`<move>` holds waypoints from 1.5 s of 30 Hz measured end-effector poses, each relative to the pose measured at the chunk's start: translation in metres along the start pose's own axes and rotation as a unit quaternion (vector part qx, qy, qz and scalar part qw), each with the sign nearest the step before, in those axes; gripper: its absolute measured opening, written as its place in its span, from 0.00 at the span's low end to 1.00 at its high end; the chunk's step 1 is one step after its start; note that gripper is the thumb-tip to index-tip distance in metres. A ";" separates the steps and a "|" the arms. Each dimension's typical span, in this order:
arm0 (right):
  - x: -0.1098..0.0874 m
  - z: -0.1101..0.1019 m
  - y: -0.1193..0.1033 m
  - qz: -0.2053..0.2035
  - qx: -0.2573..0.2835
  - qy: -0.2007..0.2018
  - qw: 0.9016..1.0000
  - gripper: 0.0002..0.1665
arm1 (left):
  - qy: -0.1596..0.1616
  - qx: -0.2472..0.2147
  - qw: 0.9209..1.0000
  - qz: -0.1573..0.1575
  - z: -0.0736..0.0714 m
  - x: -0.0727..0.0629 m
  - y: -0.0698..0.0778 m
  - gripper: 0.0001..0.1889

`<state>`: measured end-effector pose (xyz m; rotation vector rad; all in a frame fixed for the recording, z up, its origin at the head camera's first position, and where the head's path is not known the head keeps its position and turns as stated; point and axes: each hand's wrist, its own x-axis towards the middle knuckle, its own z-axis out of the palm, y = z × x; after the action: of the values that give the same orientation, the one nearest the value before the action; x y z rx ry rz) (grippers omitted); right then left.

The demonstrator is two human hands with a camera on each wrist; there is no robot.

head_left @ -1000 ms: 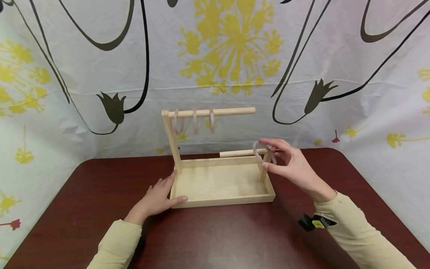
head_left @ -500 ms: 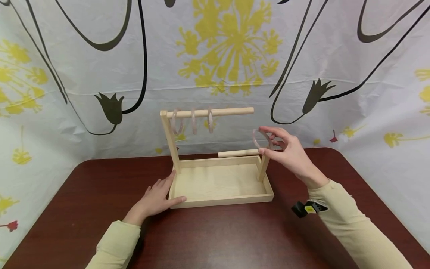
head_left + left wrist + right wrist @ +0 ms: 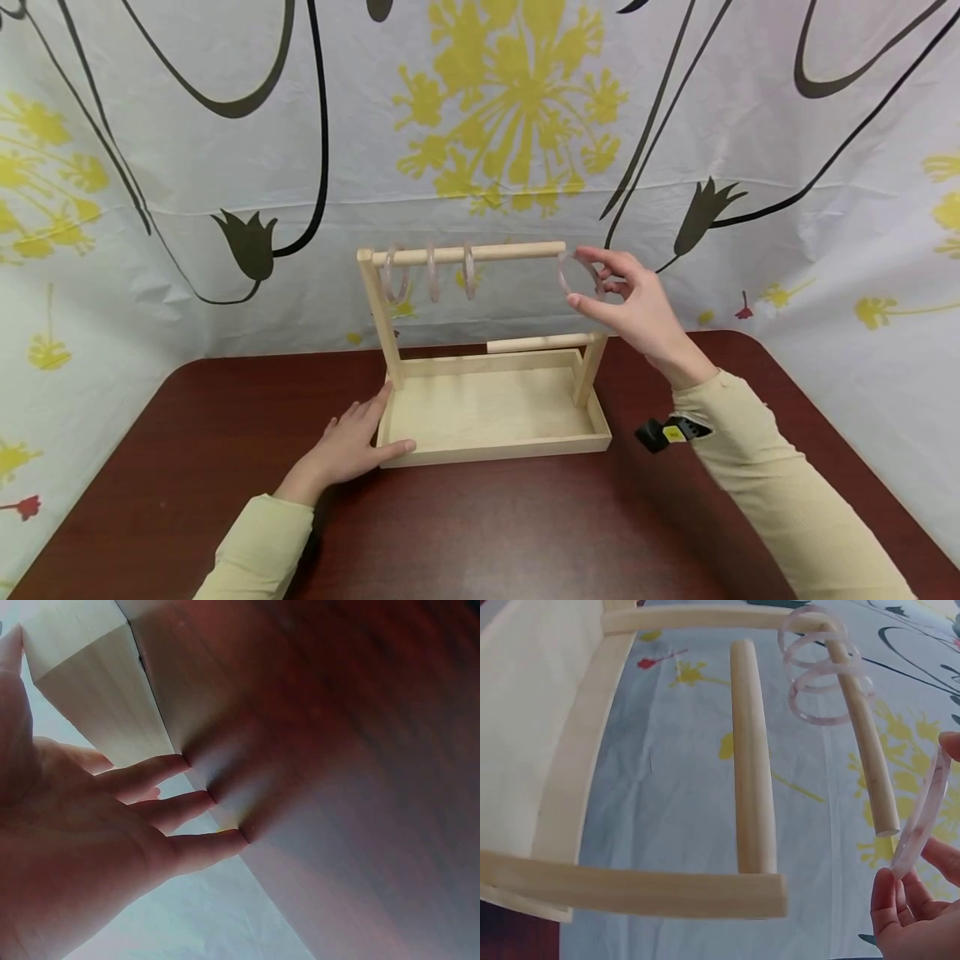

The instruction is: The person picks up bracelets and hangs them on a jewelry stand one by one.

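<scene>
A pale pink, translucent bangle (image 3: 924,814) is held upright between the thumb and fingers of my right hand (image 3: 626,296). It sits by the free right end of the upper wooden rod (image 3: 517,250). In the right wrist view the rod's tip points toward the bangle, close to its side; whether they touch I cannot tell. Three similar bangles (image 3: 469,283) hang on that rod's left half. My left hand (image 3: 348,442) lies spread at the left end of the wooden tray base (image 3: 495,454), thumb on its front rim. Its other fingertips touch the table in the left wrist view.
A lower rod (image 3: 532,342) reaches left from a short post (image 3: 589,375) at the tray's right end. A tall post (image 3: 382,321) carries the upper rod. Behind the dark red table (image 3: 487,533) hangs a patterned white sheet (image 3: 360,158).
My right hand has risen with the bangle, from beside the short post to the height of the upper rod's end. The left hand stays on the tray.
</scene>
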<state>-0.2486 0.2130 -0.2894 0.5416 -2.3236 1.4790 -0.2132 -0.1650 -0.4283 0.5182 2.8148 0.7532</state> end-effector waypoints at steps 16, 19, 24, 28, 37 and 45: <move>0.030 0.017 0.005 -0.005 -0.048 -0.027 0.998 0.38 | 0.001 -0.002 1.000 0.001 -0.001 0.000 0.001 0.53; 0.031 0.021 0.006 0.008 -0.046 -0.040 0.998 0.36 | -0.001 -0.001 1.000 0.001 0.000 0.000 0.001 0.53; 0.035 0.028 0.007 0.014 -0.041 -0.061 0.997 0.34 | -0.001 0.001 1.000 -0.002 0.001 0.001 0.001 0.53; 0.039 0.031 0.007 0.011 -0.036 -0.076 0.996 0.34 | 0.001 0.000 1.000 -0.003 0.000 0.000 0.000 0.53; 0.045 0.042 0.004 -0.015 -0.035 -0.082 0.996 0.35 | 0.002 0.000 1.000 -0.004 -0.001 0.000 -0.001 0.53; 0.046 0.046 0.006 -0.071 -0.136 -0.044 0.987 0.35 | 0.004 -0.002 1.000 -0.002 -0.001 0.000 -0.001 0.53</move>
<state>-0.2952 0.1666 -0.2911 0.6896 -2.4444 1.0724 -0.2135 -0.1660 -0.4282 0.5110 2.8197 0.7603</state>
